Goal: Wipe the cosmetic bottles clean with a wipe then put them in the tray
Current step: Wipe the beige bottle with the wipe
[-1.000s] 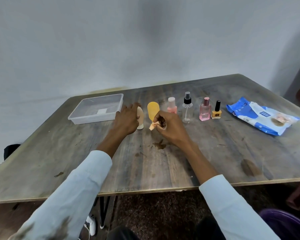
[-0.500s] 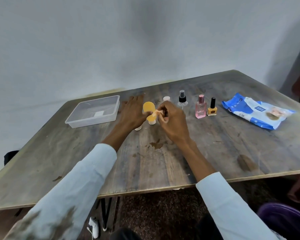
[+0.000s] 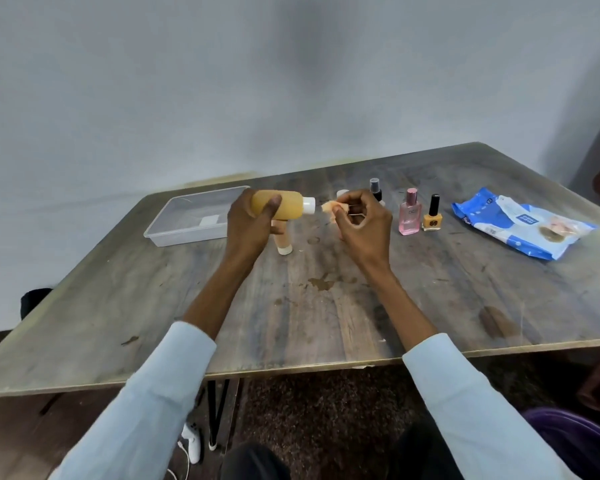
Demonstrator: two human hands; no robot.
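Above the table (image 3: 326, 323), nearer than the tray (image 3: 174, 220), the left hand (image 3: 248, 225) now grips the yellow bottle (image 3: 284, 206), lifted off the surface and tipped sideways, cap toward the right hand (image 3: 361, 223), whose fingers pinch a wipe (image 3: 329, 207) just beside the cap. Wiping looks about to begin; the tray holds no bottles. Right of it, four bottles wait.

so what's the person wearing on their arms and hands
Both arms wear long, loose, pale blue cloth sleeves, the left sleeve and the right sleeve, pushed back so the forearms are bare. The left hand and right hand are bare: no gloves, rings or watch visible.
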